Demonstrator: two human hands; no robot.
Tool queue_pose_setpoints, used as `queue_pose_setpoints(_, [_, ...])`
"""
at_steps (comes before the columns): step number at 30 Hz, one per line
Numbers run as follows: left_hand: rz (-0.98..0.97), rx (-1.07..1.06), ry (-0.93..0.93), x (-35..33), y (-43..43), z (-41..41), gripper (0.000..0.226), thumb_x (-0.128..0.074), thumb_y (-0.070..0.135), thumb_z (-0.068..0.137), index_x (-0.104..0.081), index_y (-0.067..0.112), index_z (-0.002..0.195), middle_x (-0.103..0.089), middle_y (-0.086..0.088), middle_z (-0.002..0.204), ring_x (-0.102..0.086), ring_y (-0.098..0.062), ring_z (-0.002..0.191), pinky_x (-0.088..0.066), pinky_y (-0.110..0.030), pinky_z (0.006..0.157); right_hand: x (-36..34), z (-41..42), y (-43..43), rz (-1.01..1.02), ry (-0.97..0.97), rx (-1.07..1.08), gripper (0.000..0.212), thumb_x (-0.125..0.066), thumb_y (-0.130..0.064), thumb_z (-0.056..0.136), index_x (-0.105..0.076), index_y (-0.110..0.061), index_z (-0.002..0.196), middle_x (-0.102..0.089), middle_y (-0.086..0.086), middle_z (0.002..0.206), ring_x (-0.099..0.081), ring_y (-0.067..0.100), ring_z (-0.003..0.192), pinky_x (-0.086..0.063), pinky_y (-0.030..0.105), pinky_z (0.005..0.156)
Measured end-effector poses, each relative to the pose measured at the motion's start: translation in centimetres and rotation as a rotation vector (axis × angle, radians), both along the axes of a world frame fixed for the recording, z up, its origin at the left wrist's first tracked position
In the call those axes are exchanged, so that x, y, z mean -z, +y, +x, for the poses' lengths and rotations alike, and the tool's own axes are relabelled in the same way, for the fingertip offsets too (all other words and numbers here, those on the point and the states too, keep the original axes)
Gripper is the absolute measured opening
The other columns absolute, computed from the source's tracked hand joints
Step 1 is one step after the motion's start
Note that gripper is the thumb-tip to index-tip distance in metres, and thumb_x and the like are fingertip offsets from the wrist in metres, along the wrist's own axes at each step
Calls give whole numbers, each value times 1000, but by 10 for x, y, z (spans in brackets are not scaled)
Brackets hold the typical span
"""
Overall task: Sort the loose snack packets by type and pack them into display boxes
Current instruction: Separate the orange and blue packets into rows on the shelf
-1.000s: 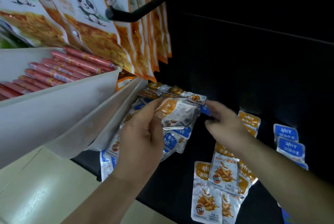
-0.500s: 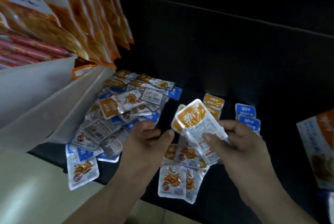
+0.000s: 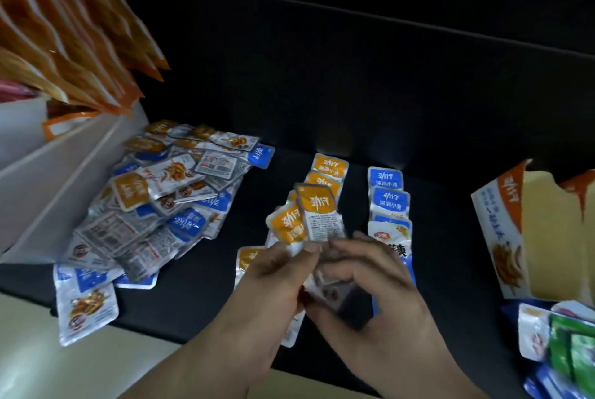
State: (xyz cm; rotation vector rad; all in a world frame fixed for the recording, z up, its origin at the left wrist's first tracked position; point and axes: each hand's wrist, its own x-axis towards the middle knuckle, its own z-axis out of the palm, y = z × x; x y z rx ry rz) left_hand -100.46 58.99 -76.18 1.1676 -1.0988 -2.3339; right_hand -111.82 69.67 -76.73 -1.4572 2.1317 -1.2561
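Head view. Left hand (image 3: 267,279) pinches two orange-topped silver foil packets (image 3: 317,215) by their lower ends, fanned, long axes upright. Right hand (image 3: 370,282) curls round the same bundle from below. I see the sorted orange row (image 3: 331,166) straight ahead, just beyond both hands, running away from me. Blue row (image 3: 388,192) just right of it. Torn orange cardboard display box (image 3: 502,237) well right, nearer the right hand.

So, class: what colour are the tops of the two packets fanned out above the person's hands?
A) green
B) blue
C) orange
C: the two packets held up between the left hand and the right hand both have orange tops.
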Motion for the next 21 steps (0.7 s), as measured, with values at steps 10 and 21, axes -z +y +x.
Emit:
queue_pose_setpoints(10, [-237, 305, -143, -5, 20, -5, 25, -57, 8, 103, -69, 27, 112, -80, 9, 101, -75, -5, 92, -55, -15, 72, -22, -32, 13, 133, -932, 419, 48, -85, -11, 78, -65, -28, 118, -78, -3, 104, -78, 19, 91, -62, 48, 79])
queue_pose_setpoints(21, [-304, 133, -228, 7, 14, 9, 18, -62, 23, 102, -76, 31, 109, -80, 8, 98, -77, -14, 93, -57, -23, 67, -9, -24, 1, 248, -765, 501, 19, -81, -19, 85, -67, -31, 92, -74, -13, 92, -74, 11, 91, -59, 31, 70])
